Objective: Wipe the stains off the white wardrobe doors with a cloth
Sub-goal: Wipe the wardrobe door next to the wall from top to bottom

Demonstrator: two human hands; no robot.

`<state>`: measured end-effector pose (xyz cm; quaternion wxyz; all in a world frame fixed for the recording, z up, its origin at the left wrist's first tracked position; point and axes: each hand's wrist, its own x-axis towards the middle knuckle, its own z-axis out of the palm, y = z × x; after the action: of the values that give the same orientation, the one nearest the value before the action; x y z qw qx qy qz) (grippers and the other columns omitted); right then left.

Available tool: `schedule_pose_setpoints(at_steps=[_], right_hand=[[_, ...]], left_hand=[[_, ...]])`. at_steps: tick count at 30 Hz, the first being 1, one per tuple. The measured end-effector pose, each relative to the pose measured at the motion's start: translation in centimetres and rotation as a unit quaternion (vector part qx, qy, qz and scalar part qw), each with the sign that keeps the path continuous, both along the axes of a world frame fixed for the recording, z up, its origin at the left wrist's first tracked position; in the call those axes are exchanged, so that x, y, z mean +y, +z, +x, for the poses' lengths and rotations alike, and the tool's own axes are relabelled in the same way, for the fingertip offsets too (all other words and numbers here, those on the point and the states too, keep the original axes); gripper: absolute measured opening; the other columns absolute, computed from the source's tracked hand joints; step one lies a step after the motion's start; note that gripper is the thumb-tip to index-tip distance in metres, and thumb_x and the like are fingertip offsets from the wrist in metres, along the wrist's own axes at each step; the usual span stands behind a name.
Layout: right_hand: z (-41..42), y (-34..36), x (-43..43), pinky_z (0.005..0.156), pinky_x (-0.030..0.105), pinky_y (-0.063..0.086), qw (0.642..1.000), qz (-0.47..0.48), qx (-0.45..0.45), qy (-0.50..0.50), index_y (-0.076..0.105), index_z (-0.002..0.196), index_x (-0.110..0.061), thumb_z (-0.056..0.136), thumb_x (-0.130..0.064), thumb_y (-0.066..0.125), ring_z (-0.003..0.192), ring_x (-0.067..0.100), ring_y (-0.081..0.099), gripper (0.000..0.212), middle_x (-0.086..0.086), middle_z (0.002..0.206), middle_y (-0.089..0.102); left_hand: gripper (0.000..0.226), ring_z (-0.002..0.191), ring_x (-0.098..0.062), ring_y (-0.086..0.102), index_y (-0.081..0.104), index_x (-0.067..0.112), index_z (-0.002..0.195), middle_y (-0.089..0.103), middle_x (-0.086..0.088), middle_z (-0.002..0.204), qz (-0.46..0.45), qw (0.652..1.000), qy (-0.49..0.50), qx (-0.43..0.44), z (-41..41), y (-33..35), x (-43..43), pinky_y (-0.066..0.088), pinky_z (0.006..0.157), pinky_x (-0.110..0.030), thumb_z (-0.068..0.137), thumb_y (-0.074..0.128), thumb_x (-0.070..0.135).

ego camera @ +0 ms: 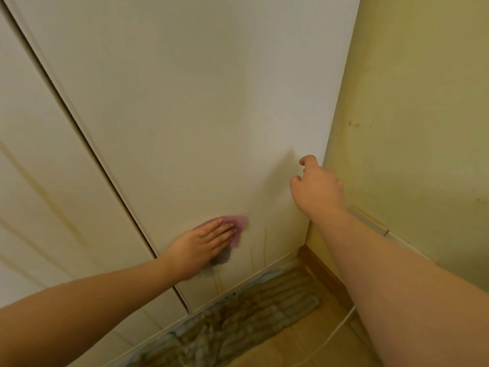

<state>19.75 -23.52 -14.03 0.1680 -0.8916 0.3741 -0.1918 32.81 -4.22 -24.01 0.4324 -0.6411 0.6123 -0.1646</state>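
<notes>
A white wardrobe door fills the middle of the view, with a second door to its left across a dark gap. My left hand lies flat with straight fingers on a pink cloth, pressing it against the lower part of the right door. Thin yellowish streaks run down the door just right of the cloth. My right hand hovers near the door's right edge, fingers loosely curled and holding nothing. Faint yellowish curved marks show on the left door.
A yellow-green wall meets the wardrobe on the right, with small dark spots on it. A brownish patterned rug lies at the wardrobe's foot on a tan tiled floor. A white cord runs along the wooden skirting.
</notes>
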Motion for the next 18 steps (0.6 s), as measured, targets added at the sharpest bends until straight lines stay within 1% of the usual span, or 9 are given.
schedule_pose_setpoints(at_steps=[2,4,6,9,11,12,14,15,18], right_hand=[[-0.1,-0.7,0.2,0.084,0.035,0.034,1.0,-0.003,0.024,0.007,0.037,0.129,-0.013,0.095,-0.016,0.035,0.107,0.03,0.049,0.035,0.011,0.121,0.057],[-0.4,-1.3,0.5,0.081,0.034,0.032,0.998,-0.004,0.06,0.006,0.036,0.131,-0.014,0.095,-0.016,0.035,0.104,0.029,0.049,0.037,0.011,0.113,0.059],[-0.7,-1.5,0.4,0.08,0.034,0.031,0.996,-0.012,0.09,0.0,0.035,0.133,-0.015,0.095,-0.016,0.034,0.103,0.03,0.049,0.038,0.011,0.106,0.06],[-0.3,-1.4,1.3,0.084,0.035,0.034,0.993,-0.018,0.109,-0.026,0.035,0.132,-0.012,0.095,-0.016,0.035,0.107,0.031,0.049,0.038,0.013,0.112,0.058],[1.0,-1.3,2.8,0.087,0.036,0.04,0.993,-0.004,0.111,-0.034,0.036,0.13,-0.011,0.094,-0.016,0.036,0.107,0.033,0.049,0.037,0.015,0.114,0.057],[1.8,-1.3,3.8,0.089,0.037,0.041,0.993,0.006,0.109,-0.039,0.037,0.13,-0.011,0.094,-0.017,0.036,0.108,0.033,0.049,0.036,0.016,0.115,0.056],[3.3,-1.7,5.9,0.091,0.037,0.036,0.994,0.019,0.092,-0.061,0.038,0.129,-0.012,0.094,-0.018,0.037,0.113,0.032,0.047,0.036,0.015,0.12,0.055],[3.8,-2.4,6.8,0.092,0.036,0.034,0.993,0.029,0.084,-0.078,0.039,0.128,-0.013,0.094,-0.018,0.037,0.116,0.031,0.046,0.035,0.014,0.123,0.054],[5.5,-5.6,9.7,0.092,0.034,0.032,0.989,0.023,0.058,-0.133,0.043,0.123,-0.013,0.093,-0.017,0.038,0.12,0.028,0.043,0.031,0.01,0.128,0.052]], left_hand=[[0.069,0.113,-0.029,-0.043,-0.026,0.0,0.134,-0.028,-0.011,0.148,0.02,0.998,0.038,0.055,-0.1,0.1,0.6,-0.036,0.088,-0.043,0.1,0.029,0.026],[0.066,0.116,-0.028,-0.041,-0.026,0.001,0.134,-0.031,-0.008,0.143,0.002,0.997,0.027,0.078,0.2,0.2,0.8,-0.036,0.086,-0.041,0.1,0.028,0.021],[0.066,0.123,-0.028,-0.037,-0.024,0.0,0.137,-0.029,-0.01,0.146,-0.014,0.996,0.007,0.083,0.2,-0.2,0.6,-0.036,0.087,-0.041,0.101,0.027,0.022],[0.066,0.14,-0.028,-0.024,-0.016,-0.004,0.144,-0.021,-0.015,0.154,-0.015,0.995,0.021,0.094,-0.2,0.6,0.3,-0.033,0.093,-0.041,0.102,0.025,0.026],[0.066,0.142,-0.028,-0.021,-0.016,-0.006,0.143,-0.016,-0.015,0.156,-0.021,0.995,0.03,0.097,-0.3,0.7,0.8,-0.029,0.097,-0.04,0.103,0.023,0.029],[0.063,0.142,-0.027,-0.023,-0.018,-0.005,0.143,-0.014,-0.012,0.156,-0.066,0.992,0.014,0.104,0.0,-0.2,1.0,-0.028,0.101,-0.038,0.103,0.018,0.028],[0.053,0.138,-0.024,-0.031,-0.025,-0.001,0.142,-0.014,-0.002,0.155,-0.212,0.972,-0.003,0.097,1.1,-3.0,1.5,-0.024,0.11,-0.032,0.103,0.002,0.022],[0.053,0.138,-0.023,-0.031,-0.026,-0.003,0.141,-0.016,0.002,0.152,-0.248,0.964,0.025,0.093,1.1,-3.1,1.4,-0.023,0.111,-0.031,0.101,0.001,0.019],[0.061,0.143,-0.029,-0.015,-0.018,-0.01,0.138,-0.024,-0.014,0.143,-0.177,0.978,-0.068,0.088,1.3,-5.2,0.3,-0.029,0.1,-0.042,0.1,0.017,0.023]])
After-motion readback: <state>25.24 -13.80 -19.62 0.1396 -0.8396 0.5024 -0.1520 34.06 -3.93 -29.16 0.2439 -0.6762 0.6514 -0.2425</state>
